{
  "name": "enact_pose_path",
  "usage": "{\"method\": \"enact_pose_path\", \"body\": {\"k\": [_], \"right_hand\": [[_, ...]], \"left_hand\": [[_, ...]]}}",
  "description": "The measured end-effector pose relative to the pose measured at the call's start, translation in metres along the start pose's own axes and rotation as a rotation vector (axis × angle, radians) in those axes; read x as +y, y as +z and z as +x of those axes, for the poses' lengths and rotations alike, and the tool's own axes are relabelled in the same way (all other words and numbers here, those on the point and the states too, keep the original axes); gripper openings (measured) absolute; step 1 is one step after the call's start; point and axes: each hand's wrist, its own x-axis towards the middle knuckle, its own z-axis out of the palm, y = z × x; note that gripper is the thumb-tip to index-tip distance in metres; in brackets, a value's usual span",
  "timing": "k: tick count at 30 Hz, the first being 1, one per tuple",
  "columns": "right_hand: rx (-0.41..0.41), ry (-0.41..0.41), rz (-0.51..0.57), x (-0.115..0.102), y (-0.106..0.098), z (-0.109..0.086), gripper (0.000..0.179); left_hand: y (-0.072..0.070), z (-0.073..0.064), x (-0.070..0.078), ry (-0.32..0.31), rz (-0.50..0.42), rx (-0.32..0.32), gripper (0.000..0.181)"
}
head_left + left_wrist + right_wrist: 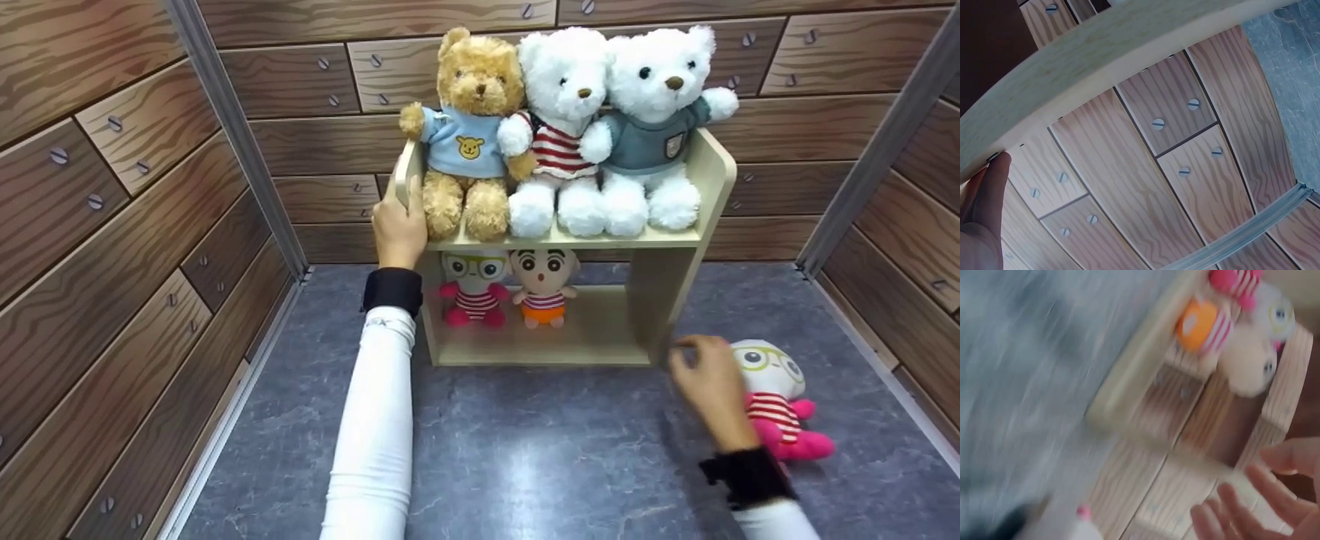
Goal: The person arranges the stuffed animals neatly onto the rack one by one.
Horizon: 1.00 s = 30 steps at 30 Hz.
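Note:
A small cream two-tier shelf (600, 345) stands on the floor. My left hand (400, 229) holds the upper edge of its left side panel; in the left wrist view fingers (995, 180) meet that panel (1106, 62). My right hand (712, 386), fingers loosely bent and holding nothing, hovers near the shelf's lower right corner. Just right of it lies a pink doll with green glasses (772, 375), partly hidden by the hand. Blurred in the right wrist view, the right hand (1275, 500) has its fingers spread apart before the shelf.
On the top tier sit a brown bear (480, 142), a white bear in stripes (562, 142) and a white bear in teal (652, 142). Below are another pink doll with glasses (475, 292) and an orange-shorts doll (543, 289). Wood-patterned walls (112, 262) surround the grey floor (525, 450).

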Motion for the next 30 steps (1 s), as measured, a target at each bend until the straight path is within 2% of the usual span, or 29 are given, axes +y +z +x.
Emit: {"method": "enact_pose_path", "body": {"k": [3,6,9,12,17,19,22,26,30], "right_hand": [[0.100,0.084,-0.030,0.019,-0.020,0.000,0.022],[0.102,0.233,-0.068,0.041,-0.035,-0.006,0.028],[-0.017,0.379,-0.122,0.063,-0.044,-0.016,0.036],[-0.123,0.442,-0.120,0.079,-0.047,-0.023,0.044],[-0.230,0.547,-0.017,0.088,-0.050,-0.023,0.083],[-0.299,0.593,0.005,0.089,-0.053,-0.022,0.099],[-0.403,0.622,0.004,0.091,-0.058,-0.023,0.108],[-0.506,0.614,0.009,0.093,-0.061,-0.025,0.118],[-0.507,0.627,0.023,0.091,-0.059,-0.029,0.135]], "left_hand": [[-0.002,0.003,0.001,0.008,-0.012,0.011,0.048],[-0.002,0.003,0.003,0.009,-0.010,0.007,0.048],[-0.001,0.003,0.003,-0.004,0.004,-0.005,0.049],[-0.001,0.001,0.003,-0.013,0.013,-0.018,0.050],[-0.001,-0.001,0.002,-0.017,0.012,-0.018,0.049],[0.000,-0.002,0.001,-0.018,0.013,-0.013,0.049],[0.000,-0.003,0.001,-0.019,0.013,-0.016,0.048],[0.000,-0.003,0.001,-0.030,0.004,-0.023,0.049],[-0.001,-0.001,0.004,-0.032,-0.004,-0.015,0.050]]}}
